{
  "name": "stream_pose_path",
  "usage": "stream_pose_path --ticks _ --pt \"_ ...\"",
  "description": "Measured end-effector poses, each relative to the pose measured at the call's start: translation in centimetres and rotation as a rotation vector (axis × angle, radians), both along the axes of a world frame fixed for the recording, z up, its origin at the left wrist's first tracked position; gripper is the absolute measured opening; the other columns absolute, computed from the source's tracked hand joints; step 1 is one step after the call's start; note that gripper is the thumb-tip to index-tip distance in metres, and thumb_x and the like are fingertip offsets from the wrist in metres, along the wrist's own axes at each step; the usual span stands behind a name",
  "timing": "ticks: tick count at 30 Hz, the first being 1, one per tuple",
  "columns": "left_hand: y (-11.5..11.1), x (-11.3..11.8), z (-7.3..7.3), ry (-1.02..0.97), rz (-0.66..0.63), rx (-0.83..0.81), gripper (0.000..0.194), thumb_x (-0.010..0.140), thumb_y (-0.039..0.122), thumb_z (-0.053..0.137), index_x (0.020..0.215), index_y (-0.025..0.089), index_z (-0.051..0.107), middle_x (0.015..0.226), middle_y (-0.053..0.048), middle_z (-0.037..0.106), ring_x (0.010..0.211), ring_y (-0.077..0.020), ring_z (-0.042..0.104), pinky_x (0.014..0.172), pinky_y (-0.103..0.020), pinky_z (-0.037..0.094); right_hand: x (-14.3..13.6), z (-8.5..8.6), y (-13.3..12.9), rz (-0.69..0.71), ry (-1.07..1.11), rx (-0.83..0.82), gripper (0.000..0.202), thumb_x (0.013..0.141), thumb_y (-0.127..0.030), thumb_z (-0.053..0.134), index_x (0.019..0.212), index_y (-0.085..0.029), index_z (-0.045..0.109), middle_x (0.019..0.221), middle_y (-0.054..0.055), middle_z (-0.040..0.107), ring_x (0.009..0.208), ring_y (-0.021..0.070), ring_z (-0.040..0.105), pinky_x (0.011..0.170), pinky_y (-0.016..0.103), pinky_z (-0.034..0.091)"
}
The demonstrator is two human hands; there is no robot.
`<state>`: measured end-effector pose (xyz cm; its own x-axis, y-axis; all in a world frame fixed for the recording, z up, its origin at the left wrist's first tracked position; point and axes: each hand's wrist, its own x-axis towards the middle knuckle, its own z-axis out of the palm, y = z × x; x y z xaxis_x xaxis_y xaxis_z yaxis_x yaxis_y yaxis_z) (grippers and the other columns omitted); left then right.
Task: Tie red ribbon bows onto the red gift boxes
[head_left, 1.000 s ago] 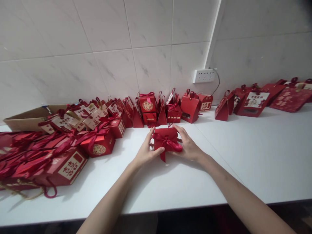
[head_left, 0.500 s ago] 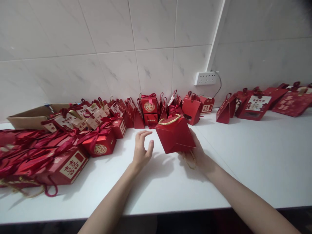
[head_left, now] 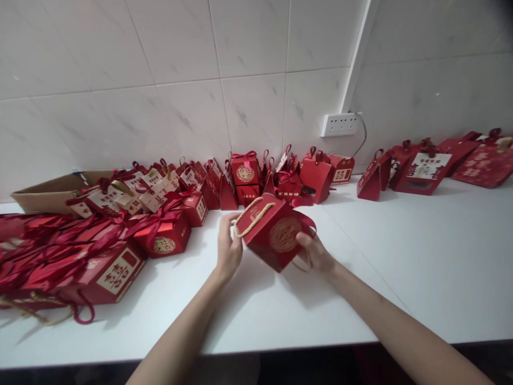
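Observation:
A red gift box (head_left: 266, 243) with gold rope handles and a round gold emblem is held tilted above the white table (head_left: 360, 256). My right hand (head_left: 316, 251) grips its right side, the thumb on the face with the emblem. On the opposite side, my left hand (head_left: 229, 246) is at the box by the rope handle, its fingertips partly hidden behind the box. A dark red ribbon (head_left: 305, 220) sticks out at the box's upper right.
Red boxes tied with ribbons (head_left: 108, 267) crowd the left side, with a brown carton (head_left: 46, 195) behind them. More small red boxes (head_left: 316, 174) line the tiled wall, and others (head_left: 425, 166) stand at the right. A white power strip (head_left: 340, 125) is fixed to the wall.
My right hand has turned the box, so its emblem face and handle side now show instead of the plain red side. My left hand, apart from it before, has come to the box.

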<state>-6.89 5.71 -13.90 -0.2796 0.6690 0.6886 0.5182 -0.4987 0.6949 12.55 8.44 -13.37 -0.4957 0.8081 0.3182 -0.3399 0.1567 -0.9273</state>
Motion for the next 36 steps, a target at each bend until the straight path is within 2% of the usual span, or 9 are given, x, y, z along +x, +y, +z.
stream_pose_path --ticks 2,4,7,12,15,20,23,30,36 --pt "0.3 -0.3 0.2 -0.190 0.076 -0.063 0.017 0.086 0.022 0.040 0.095 0.020 0.055 0.094 -0.004 0.059 0.090 -0.0171 0.056 0.082 -0.032 0.043 0.1 0.0 0.0 -0.233 -0.118 0.346 0.077 0.061 -0.053 0.072 0.125 -0.025 0.040 0.122 0.012 0.054 0.109 0.0302 0.055 0.088 0.048 0.050" --pt "0.5 -0.5 0.4 -0.318 0.103 -0.074 0.016 0.085 0.025 0.043 0.091 0.020 0.057 0.091 -0.003 0.059 0.087 -0.0164 0.056 0.080 -0.030 0.044 0.3 -0.2 0.2 -0.445 -0.253 0.673 0.088 0.060 -0.044 0.077 0.133 -0.027 0.032 0.129 0.013 0.044 0.118 0.0329 0.046 0.095 0.052 0.045" --pt "0.4 -0.5 0.6 -0.393 0.012 -0.031 0.018 0.085 0.033 0.047 0.089 0.020 0.058 0.088 -0.003 0.059 0.082 -0.0152 0.056 0.075 -0.028 0.045 0.5 -0.6 0.7 -0.547 -0.352 0.960 0.084 0.068 -0.037 0.074 0.137 -0.031 0.027 0.130 0.013 0.036 0.123 0.0337 0.039 0.095 0.053 0.045" --pt "-0.4 0.4 0.9 -0.259 -0.101 0.011 0.026 0.085 0.043 0.050 0.091 0.019 0.059 0.084 -0.003 0.059 0.079 -0.0150 0.056 0.074 -0.029 0.046 0.6 -1.1 1.0 -0.509 -0.434 0.959 0.080 0.074 -0.036 0.069 0.139 -0.035 0.023 0.135 0.011 0.030 0.126 0.0337 0.036 0.098 0.053 0.042" --pt "-0.8 0.8 1.0 -0.097 -0.084 0.057 0.016 0.082 0.036 0.057 0.082 0.019 0.056 0.078 -0.002 0.057 0.074 -0.0143 0.056 0.069 -0.028 0.046 0.6 -1.1 0.9 -0.503 -0.461 0.973 0.080 0.074 -0.039 0.068 0.140 -0.034 0.022 0.135 0.012 0.030 0.127 0.0341 0.036 0.100 0.055 0.040" --pt "-1.6 1.5 1.1 0.418 -0.066 0.450 0.009 0.079 0.017 0.062 0.078 0.021 0.054 0.066 0.002 0.058 0.062 -0.0125 0.054 0.062 -0.029 0.045 0.7 -0.9 0.7 -0.539 -0.461 0.970 0.079 0.075 -0.032 0.067 0.140 -0.033 0.022 0.134 0.013 0.030 0.126 0.0328 0.037 0.101 0.054 0.041" --pt "-2.0 1.9 1.0 0.631 -0.133 0.532 0.013 0.078 0.017 0.064 0.085 0.023 0.055 0.068 0.002 0.062 0.063 -0.0133 0.055 0.064 -0.030 0.046 0.6 -0.9 0.6 -0.547 -0.458 0.965 0.074 0.078 -0.026 0.062 0.139 -0.033 0.023 0.133 0.012 0.032 0.125 0.0329 0.038 0.101 0.055 0.040" --pt "-2.0 1.9 0.7 0.649 -0.129 0.531 0.019 0.075 0.015 0.065 0.088 0.022 0.055 0.068 0.001 0.062 0.064 -0.0138 0.053 0.066 -0.030 0.044 0.3 -1.0 0.4 -0.541 -0.429 0.972 0.074 0.077 -0.025 0.064 0.139 -0.033 0.024 0.132 0.012 0.033 0.124 0.0326 0.039 0.098 0.053 0.043" --pt "-2.1 2.1 0.9 0.604 -0.135 0.511 0.011 0.078 0.017 0.062 0.082 0.023 0.054 0.065 0.003 0.060 0.061 -0.0132 0.052 0.065 -0.030 0.043 0.3 -1.0 0.3 -0.552 -0.437 0.959 0.076 0.074 -0.029 0.067 0.138 -0.031 0.025 0.133 0.013 0.033 0.125 0.0333 0.039 0.100 0.054 0.041"
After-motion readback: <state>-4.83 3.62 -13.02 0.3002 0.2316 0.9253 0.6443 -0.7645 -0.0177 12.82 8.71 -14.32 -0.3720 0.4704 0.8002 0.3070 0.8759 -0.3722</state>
